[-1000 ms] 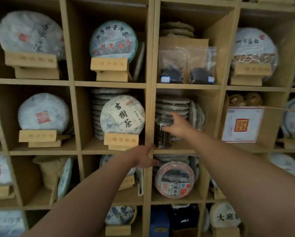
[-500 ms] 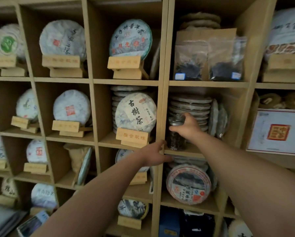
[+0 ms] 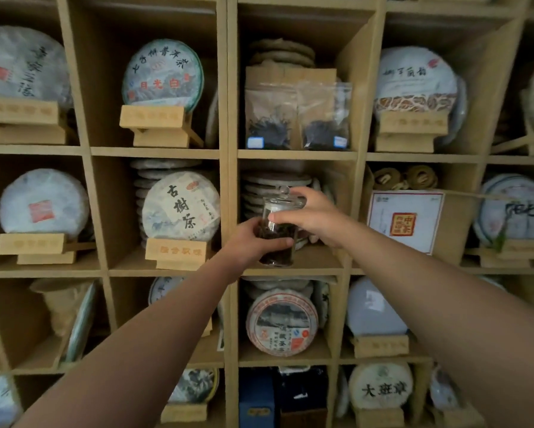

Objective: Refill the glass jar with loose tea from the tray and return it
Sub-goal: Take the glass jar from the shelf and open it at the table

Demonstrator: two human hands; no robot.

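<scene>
A small glass jar (image 3: 277, 239) with a knobbed glass lid holds dark loose tea in its lower half. It is in front of the middle cubby of a wooden shelf (image 3: 228, 149), just above the cubby's board. My left hand (image 3: 249, 242) grips the jar's lower body from the left. My right hand (image 3: 312, 216) holds the jar from the right, thumb across the glass and fingers by the lid. No tray is in view.
The shelf's cubbies hold wrapped round tea cakes (image 3: 182, 206) on wooden stands. Two clear bags of dark tea (image 3: 298, 118) stand in the cubby above the jar. A white box with a red seal (image 3: 403, 220) sits to the right. Stacked cakes fill the jar's cubby behind it.
My left hand left the shelf edge and took hold of the jar's lower part. Both hands have drawn the jar forward and up off the cubby board.
</scene>
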